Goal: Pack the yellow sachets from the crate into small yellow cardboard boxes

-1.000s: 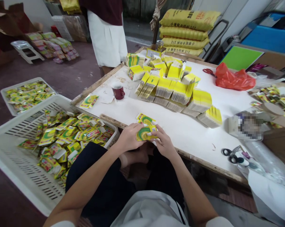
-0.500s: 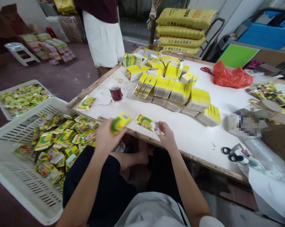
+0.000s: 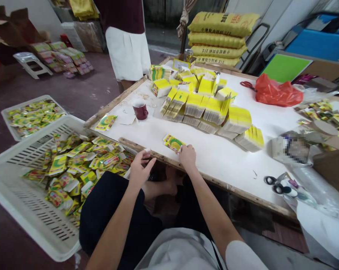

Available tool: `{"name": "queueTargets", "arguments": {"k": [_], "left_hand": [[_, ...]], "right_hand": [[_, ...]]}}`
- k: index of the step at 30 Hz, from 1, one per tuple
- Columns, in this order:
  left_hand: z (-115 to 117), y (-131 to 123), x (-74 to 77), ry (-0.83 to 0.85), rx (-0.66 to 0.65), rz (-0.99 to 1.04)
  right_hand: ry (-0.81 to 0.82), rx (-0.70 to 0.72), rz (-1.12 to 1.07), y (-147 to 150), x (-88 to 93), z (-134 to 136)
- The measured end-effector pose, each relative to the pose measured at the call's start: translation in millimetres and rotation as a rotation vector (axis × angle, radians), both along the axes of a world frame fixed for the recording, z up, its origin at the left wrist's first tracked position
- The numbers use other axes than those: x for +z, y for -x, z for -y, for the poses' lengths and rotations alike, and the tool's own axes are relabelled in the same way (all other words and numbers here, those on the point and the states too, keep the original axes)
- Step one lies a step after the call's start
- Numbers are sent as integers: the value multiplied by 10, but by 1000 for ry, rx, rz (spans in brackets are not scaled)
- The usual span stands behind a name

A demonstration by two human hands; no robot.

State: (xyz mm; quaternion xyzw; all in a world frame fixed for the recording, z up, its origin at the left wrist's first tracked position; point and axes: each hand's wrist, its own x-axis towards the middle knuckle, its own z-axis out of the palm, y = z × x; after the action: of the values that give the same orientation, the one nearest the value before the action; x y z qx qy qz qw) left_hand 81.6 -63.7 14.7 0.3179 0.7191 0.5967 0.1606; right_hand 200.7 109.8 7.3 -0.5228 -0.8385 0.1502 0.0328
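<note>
A yellow-green printed card packet point(image 3: 173, 142) lies flat near the table's front edge. My right hand point(image 3: 188, 159) pinches its near right end, fingertips closed together. Over the gap between the table edge and the basket, my left hand point(image 3: 141, 168) hovers with fingers apart and bent, holding nothing. A pale wrap covers one of its fingertips. To its left stands a white plastic basket point(image 3: 26, 221) with a heap of similar packets point(image 3: 82, 161) inside. Another packet point(image 3: 106, 122) rests by the table's left edge.
Stacked yellow cards point(image 3: 197, 103) stand mid-table, behind a maroon mug point(image 3: 140, 111). Scissors point(image 3: 270, 180) lie at right, near a red plastic bag point(image 3: 276, 92). A second tray point(image 3: 10, 122) of packets is on the floor. A person in white shorts point(image 3: 127, 52) stands beyond the table.
My left hand has let go of the packet it held and opened, shifting slightly right. My right hand has moved a little left and closed on the end of the table packet.
</note>
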Motion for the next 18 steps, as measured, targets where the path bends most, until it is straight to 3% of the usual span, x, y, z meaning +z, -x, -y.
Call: {"name": "queueTargets", "arguments": {"k": [3, 6, 8, 10, 11, 13, 15, 18], "left_hand": [[-6, -116, -62, -25, -41, 114], [-25, -57, 111, -183, 2, 230], [-17, 117, 414, -400, 234, 143], [5, 337, 805, -653, 573, -117], [11, 436, 990, -767, 667, -237], [-8, 556, 1245, -866, 676, -383], [-72, 530, 1268, -815, 531, -377], [-199, 248, 899, -625, 278, -130]], "right_hand": [[-30, -32, 40, -18, 32, 19], [-36, -36, 61, -13, 83, 36], [-29, -27, 67, 6, 110, 38], [-21, -24, 75, 27, 130, 34], [-19, -24, 78, 37, 138, 30], [-13, -22, 88, 54, 152, 16], [-1, -22, 97, 66, 162, 0], [19, -28, 100, 80, 163, -14]]}}
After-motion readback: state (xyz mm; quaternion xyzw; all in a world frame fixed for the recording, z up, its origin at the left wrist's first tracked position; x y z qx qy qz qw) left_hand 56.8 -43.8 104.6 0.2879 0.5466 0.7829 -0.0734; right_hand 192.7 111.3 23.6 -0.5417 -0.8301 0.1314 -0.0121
